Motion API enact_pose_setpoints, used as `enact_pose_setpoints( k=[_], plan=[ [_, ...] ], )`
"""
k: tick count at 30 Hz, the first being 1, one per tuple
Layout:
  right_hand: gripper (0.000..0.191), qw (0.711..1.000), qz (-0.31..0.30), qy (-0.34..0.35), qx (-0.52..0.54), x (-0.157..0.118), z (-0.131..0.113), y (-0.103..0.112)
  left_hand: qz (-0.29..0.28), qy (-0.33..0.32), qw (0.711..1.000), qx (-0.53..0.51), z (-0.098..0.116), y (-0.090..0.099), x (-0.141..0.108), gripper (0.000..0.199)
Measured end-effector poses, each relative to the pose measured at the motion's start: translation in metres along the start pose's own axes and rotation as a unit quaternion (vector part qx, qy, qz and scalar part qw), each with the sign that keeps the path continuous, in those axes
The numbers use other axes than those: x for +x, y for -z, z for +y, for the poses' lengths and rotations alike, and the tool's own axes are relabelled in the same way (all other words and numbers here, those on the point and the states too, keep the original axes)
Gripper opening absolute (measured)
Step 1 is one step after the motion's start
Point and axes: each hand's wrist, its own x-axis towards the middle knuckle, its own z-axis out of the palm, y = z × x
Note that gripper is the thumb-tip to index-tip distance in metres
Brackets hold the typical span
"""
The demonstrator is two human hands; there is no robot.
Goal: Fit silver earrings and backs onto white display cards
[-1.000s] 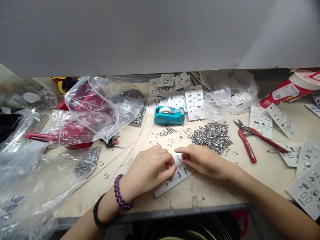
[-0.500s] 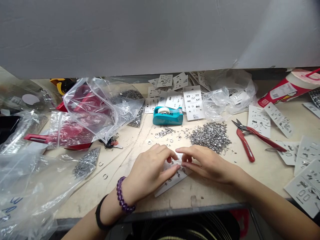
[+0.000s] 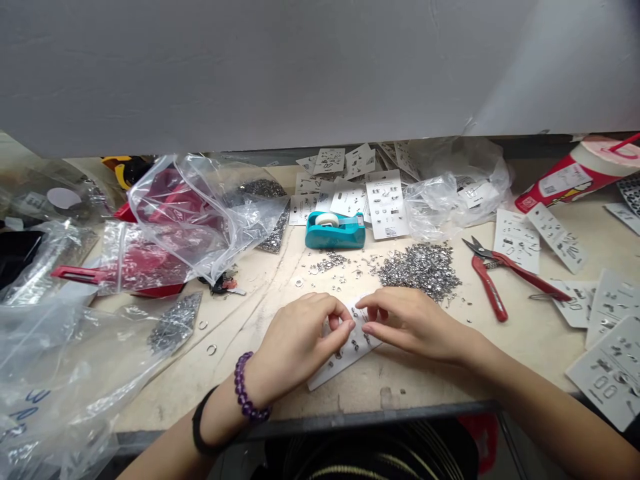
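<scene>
A white card (image 3: 345, 361) with small metal pieces on it lies slanted on the table under both hands. My left hand (image 3: 313, 330), with a purple bead bracelet at its wrist, is over the card's left part. Its thumb and index fingertips are pressed together; anything between them is too small to make out. Over the card's right side is my right hand (image 3: 407, 323), thumb and index finger apart with a gap between them, the other fingers curled and partly hidden. Just beyond it is a heap of small silvery metal pieces (image 3: 423, 270).
A teal tape dispenser (image 3: 335, 235) stands behind the card. Red-handled pliers (image 3: 493, 280) and several jewellery cards (image 3: 607, 370) lie to the right, beside a red cup (image 3: 560, 175). Clear plastic bags (image 3: 65, 373) cover the left. A grey panel (image 3: 320, 73) hangs across the back.
My left thumb and index fingertips have come together and drawn slightly left, away from my right hand. The gap between the hands is a little wider. The card stays in place.
</scene>
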Motion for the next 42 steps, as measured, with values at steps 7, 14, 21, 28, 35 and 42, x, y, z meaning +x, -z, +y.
enact_pose_setpoints(
  k=[7,14,21,28,35,42],
  plan=[
    [0.013,0.997,-0.035,-0.03,0.065,0.001,-0.005,0.004,-0.005,0.014,1.0,0.012,0.002,0.0,0.001,0.016],
    [0.013,1.0,-0.027,0.0,0.004,0.001,0.003,-0.005,-0.02,0.02,0.998,0.064,0.004,-0.003,0.0,0.017],
    [0.017,0.995,-0.019,0.062,-0.072,0.0,0.01,-0.012,-0.017,0.009,0.994,0.109,0.002,-0.01,-0.001,0.02],
    [0.014,0.996,-0.048,0.04,-0.067,0.001,0.01,-0.012,-0.024,0.013,0.993,0.118,0.001,-0.012,0.0,0.022],
    [0.012,0.997,-0.052,0.025,-0.043,0.002,0.004,-0.011,-0.033,0.012,0.99,0.139,0.003,-0.012,-0.002,0.025],
    [0.01,0.997,-0.06,-0.034,-0.025,0.007,-0.005,-0.011,-0.025,0.026,0.987,0.158,0.006,-0.015,-0.001,0.025]
  ],
)
